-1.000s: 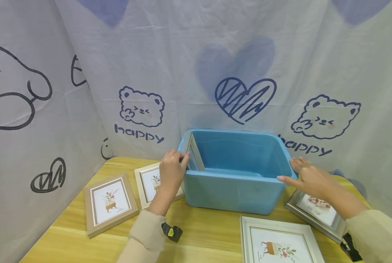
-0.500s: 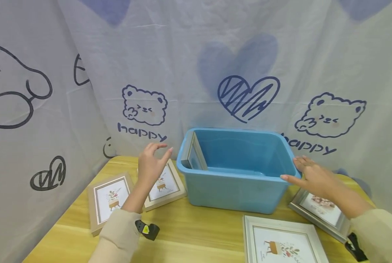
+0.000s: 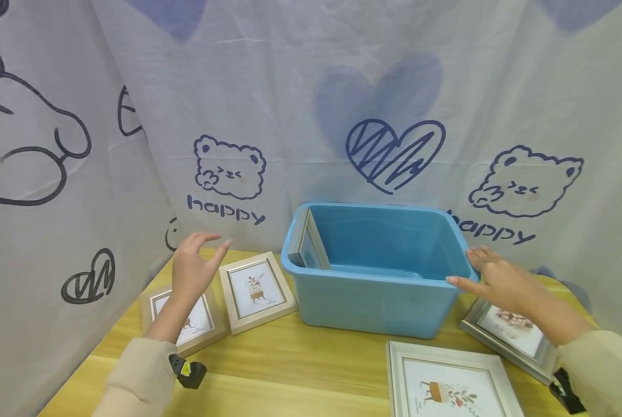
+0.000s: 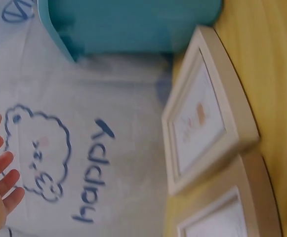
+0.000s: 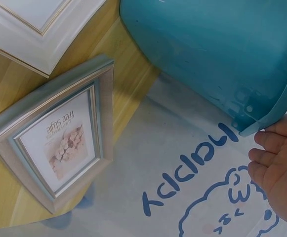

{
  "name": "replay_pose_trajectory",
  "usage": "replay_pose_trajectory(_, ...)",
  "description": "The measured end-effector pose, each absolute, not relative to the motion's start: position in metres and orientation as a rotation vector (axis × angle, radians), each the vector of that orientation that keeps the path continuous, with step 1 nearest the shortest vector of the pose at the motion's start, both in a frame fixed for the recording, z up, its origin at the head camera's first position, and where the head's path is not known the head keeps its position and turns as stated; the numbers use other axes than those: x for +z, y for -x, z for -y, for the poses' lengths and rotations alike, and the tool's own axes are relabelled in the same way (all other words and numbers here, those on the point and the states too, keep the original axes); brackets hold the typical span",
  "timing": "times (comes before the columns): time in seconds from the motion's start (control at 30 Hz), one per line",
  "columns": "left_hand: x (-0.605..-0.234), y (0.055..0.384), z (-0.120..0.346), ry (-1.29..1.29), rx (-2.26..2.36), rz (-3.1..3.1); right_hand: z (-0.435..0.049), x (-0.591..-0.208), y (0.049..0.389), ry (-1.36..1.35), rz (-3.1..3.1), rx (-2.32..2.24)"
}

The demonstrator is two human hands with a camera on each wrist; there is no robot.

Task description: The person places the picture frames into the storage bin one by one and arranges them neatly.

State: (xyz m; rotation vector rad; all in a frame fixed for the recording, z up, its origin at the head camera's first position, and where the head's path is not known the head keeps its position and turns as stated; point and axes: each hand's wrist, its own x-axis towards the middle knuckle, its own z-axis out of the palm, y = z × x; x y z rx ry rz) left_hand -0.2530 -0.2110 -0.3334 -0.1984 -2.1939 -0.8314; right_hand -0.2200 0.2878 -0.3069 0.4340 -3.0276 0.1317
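My left hand (image 3: 193, 269) is held above a beige picture frame (image 3: 207, 321) on the left of the table, thumb and fingers apart and nothing between them. Beside that frame lies a cream picture frame (image 3: 259, 289). A silver-edged picture frame (image 3: 313, 246) leans on edge inside the left end of the blue plastic bin (image 3: 373, 304). My right hand (image 3: 504, 284) rests at the bin's right front corner, thumb along the front rim and fingers over the right side. In the right wrist view, its fingers (image 5: 269, 155) touch the outer rim.
A large white picture frame (image 3: 454, 350) lies at the front right of the wooden table (image 3: 290, 370). A silver frame with a flower print (image 5: 106, 128) lies right of the bin, partly under my right forearm. A printed cloth (image 3: 300, 116) hangs behind the table.
My left hand has let go of the frame in the bin and moved left, over the beige frame. My right hand stays at the bin's corner.
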Motion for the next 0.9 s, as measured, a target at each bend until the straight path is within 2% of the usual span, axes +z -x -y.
replay_pose_trajectory(0.43,-0.358,0.242,0.263,-0.041,-0.855,2.247,-0.288,-0.305,0.219,-0.435,3.025,0.152)
replay_pose_trajectory(0.9,-0.391,0.241,0.299,-0.35,-0.981,2.382,-0.287,-0.304,0.217,-0.421,3.029,0.142)
